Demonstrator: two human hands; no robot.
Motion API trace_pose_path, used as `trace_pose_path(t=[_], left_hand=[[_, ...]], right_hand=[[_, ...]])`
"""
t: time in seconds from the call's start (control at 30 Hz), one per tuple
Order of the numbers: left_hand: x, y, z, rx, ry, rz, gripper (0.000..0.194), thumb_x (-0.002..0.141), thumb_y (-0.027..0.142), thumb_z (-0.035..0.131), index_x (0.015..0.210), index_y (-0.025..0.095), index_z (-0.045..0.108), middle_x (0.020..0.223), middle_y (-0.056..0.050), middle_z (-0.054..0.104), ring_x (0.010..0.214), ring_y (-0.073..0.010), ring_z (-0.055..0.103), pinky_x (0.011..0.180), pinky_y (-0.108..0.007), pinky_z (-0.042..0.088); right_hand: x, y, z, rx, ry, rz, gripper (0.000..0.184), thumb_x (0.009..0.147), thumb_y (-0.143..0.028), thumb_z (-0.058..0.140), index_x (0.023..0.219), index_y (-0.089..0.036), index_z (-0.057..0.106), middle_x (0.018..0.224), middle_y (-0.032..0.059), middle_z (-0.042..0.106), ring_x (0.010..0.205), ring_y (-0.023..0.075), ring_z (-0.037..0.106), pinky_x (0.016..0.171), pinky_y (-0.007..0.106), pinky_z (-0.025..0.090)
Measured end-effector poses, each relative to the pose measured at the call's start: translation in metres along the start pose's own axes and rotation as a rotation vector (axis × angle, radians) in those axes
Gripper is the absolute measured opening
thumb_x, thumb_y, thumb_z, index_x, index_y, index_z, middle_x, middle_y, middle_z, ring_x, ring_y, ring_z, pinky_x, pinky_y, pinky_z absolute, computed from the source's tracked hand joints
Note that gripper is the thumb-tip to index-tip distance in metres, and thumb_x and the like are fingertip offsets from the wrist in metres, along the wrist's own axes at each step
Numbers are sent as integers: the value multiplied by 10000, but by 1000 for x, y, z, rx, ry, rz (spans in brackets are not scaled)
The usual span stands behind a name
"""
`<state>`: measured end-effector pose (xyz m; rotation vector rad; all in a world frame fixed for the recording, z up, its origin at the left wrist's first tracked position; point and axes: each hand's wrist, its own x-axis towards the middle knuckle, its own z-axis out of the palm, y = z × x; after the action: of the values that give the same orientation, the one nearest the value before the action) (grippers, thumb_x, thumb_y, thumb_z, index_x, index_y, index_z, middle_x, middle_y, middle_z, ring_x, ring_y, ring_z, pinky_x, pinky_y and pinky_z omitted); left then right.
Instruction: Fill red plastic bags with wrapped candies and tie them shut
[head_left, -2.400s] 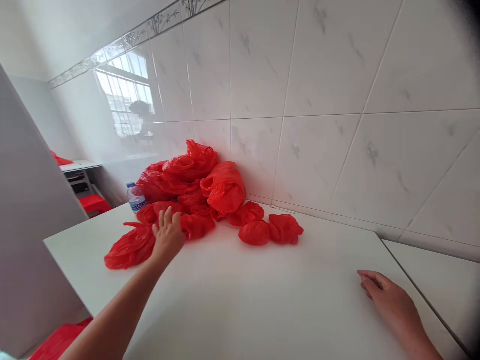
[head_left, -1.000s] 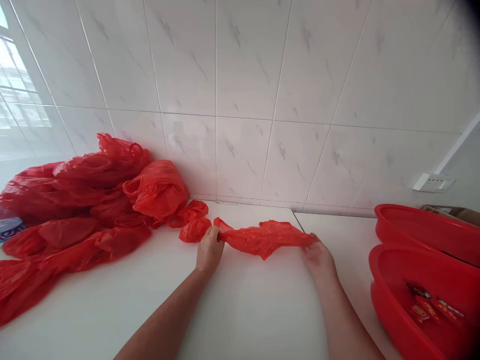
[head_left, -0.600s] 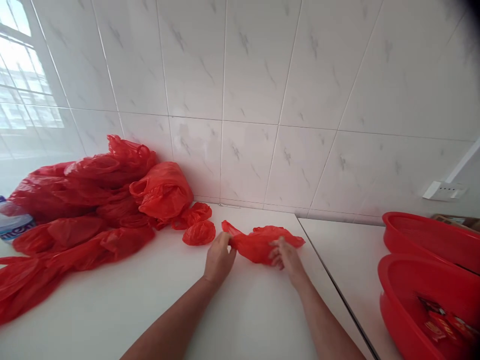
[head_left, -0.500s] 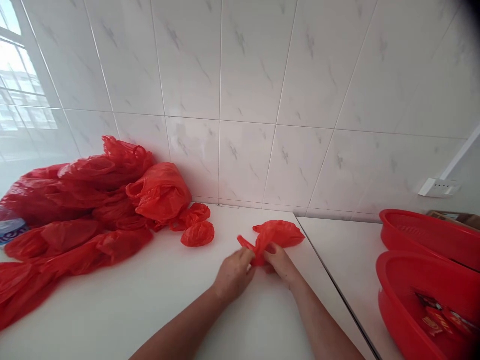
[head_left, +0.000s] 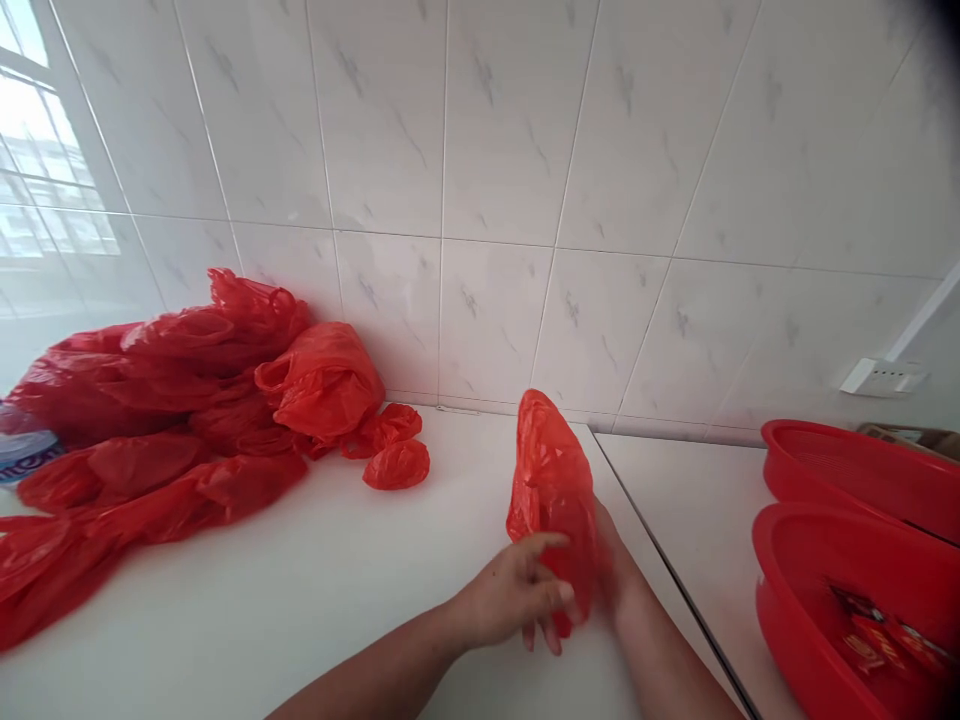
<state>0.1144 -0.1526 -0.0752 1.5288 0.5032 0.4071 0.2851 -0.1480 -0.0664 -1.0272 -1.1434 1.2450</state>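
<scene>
A thin red plastic bag (head_left: 551, 480) stands up, puffed out, above the white tabletop between my hands. My left hand (head_left: 517, 595) is at the bag's near left side, its fingers apart and loosely curved; no clear grip on the plastic shows. My right hand (head_left: 609, 550) is mostly hidden by the bag and smeared by motion; whether it is inside or behind the bag I cannot tell. To the left lies a small crumpled red bag (head_left: 397, 466), with another bunched red bag (head_left: 397, 420) just behind it.
A large heap of red plastic bags (head_left: 187, 375) fills the left, beside a bottle (head_left: 30, 455). Two red plastic basins (head_left: 780, 530) stand at right, the nearer holding small red packets (head_left: 877, 635). A seam (head_left: 660, 550) divides the tabletops. A tiled wall (head_left: 495, 320) closes the back.
My left hand reached the bag heap, then both hands stretched a red bag sideways and gathered it. Now the bag stands upright over my right hand's area, and my left fingers have spread.
</scene>
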Motion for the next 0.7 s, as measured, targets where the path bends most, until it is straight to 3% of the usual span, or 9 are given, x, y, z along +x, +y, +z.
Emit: trace_pose_path(t=[0.07, 0.13, 0.2, 0.27, 0.33, 0.43, 0.53, 0.63, 0.7], left_hand=[[4, -3, -5, -64, 117, 23, 664, 857, 384, 499, 1412, 172, 203, 872, -83, 689, 530, -122, 614, 418, -196, 396], [7, -6, -8, -51, 186, 20, 600, 862, 353, 477, 1379, 159, 242, 777, -52, 681, 500, -120, 599, 408, -196, 394], [10, -6, -9, -31, 269, -3, 470, 852, 320, 470, 1275, 150, 353, 701, -24, 654, 489, -128, 592, 396, -200, 391], [11, -5, -11, -33, 404, -19, 365, 830, 295, 484, 1160, 158, 409, 667, 0, 620, 479, -133, 587, 384, -204, 386], [11, -3, -16, -54, 516, -32, 330, 799, 281, 519, 1095, 171, 425, 663, 15, 601, 456, -127, 569, 379, -208, 385], [11, -2, -33, -88, 579, -52, 285, 772, 278, 545, 1022, 175, 452, 694, -6, 619, 442, -110, 548, 393, -207, 391], [10, -6, -57, -102, 705, -41, 314, 791, 294, 520, 1064, 190, 404, 836, -39, 633, 487, -84, 557, 454, -208, 430], [9, -10, -75, -60, 872, 10, 358, 835, 355, 476, 1123, 193, 338, 991, -85, 598, 570, -83, 589, 529, -232, 474], [8, -12, -80, 13, 936, 43, 377, 829, 397, 493, 1109, 179, 367, 948, -82, 592, 617, -118, 606, 559, -266, 487]], right_hand=[[3, -3, 2, 181, -164, 24, 684, 707, -793, 433, 928, -189, 667, 820, 94, 675, 804, 263, 622, 714, 389, 492], [8, -3, 3, 260, -286, 25, 639, 671, -725, 577, 1052, -215, 635, 979, 97, 671, 930, 269, 610, 801, 390, 473], [12, 2, 3, 198, -282, 42, 444, 696, -508, 701, 1026, -219, 636, 1005, 79, 669, 941, 248, 610, 836, 377, 458], [15, 9, 4, 161, -216, 93, 275, 739, -375, 690, 945, -197, 649, 946, 65, 681, 884, 226, 626, 827, 363, 455], [16, 15, 2, 176, -191, 141, 228, 765, -361, 656, 905, -180, 652, 880, 59, 686, 820, 215, 635, 799, 357, 461], [17, 18, -8, 178, -221, 223, 234, 759, -349, 648, 906, -166, 653, 874, 67, 687, 808, 214, 636, 784, 352, 471], [22, 19, -28, 152, 23, 217, 185, 715, -283, 655, 852, -160, 651, 842, 60, 685, 768, 194, 632, 728, 314, 490], [29, 23, -52, 118, 337, 180, 78, 678, -222, 621, 743, -180, 615, 653, 0, 637, 584, 136, 580, 536, 235, 454], [32, 23, -64, 90, 386, 196, 56, 673, -214, 616, 718, -187, 599, 586, -19, 603, 511, 119, 540, 449, 211, 396]])
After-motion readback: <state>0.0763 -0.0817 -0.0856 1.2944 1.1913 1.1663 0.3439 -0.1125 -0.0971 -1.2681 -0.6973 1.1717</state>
